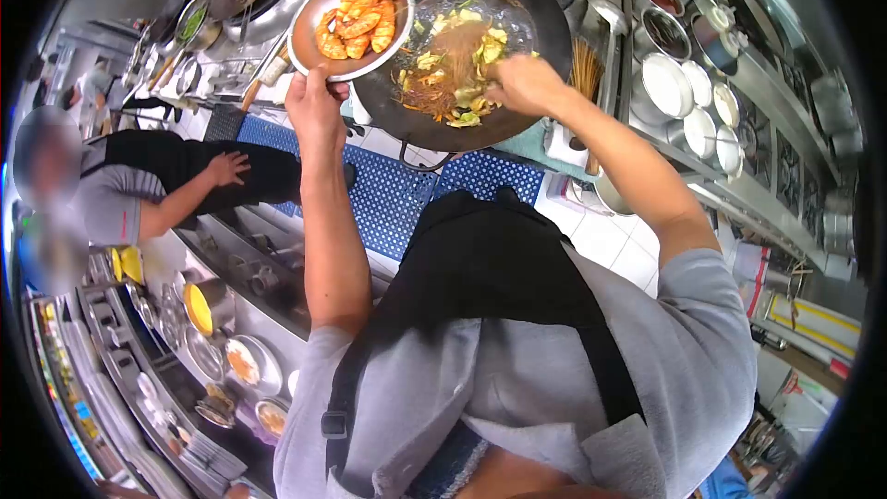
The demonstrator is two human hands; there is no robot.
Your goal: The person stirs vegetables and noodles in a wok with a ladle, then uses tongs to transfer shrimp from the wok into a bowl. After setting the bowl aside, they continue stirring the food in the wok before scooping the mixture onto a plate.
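My left hand (pixel 317 109) grips the near rim of a round metal bowl (pixel 303 26), thumb over the edge. Several orange cooked shrimp (pixel 363 18) lie in it. The bowl is held up beside the left rim of a large dark wok (pixel 547 30). Inside the wok are brown thin noodles (pixel 448 81) with yellowish cabbage-like pieces (pixel 497 40) and orange shreds. Over the wok's right side is my right hand (pixel 527 85), its fingers closed and pointing down at the food. What they hold, if anything, is hidden.
A ladle (pixel 608 14) and a bamboo brush (pixel 585 69) lie right of the wok. Sauce pots (pixel 663 32) and white-filled containers (pixel 667 83) line the right shelf. At left stands another person (pixel 176 176) in a black apron. Blue mats (pixel 388 208) cover the floor.
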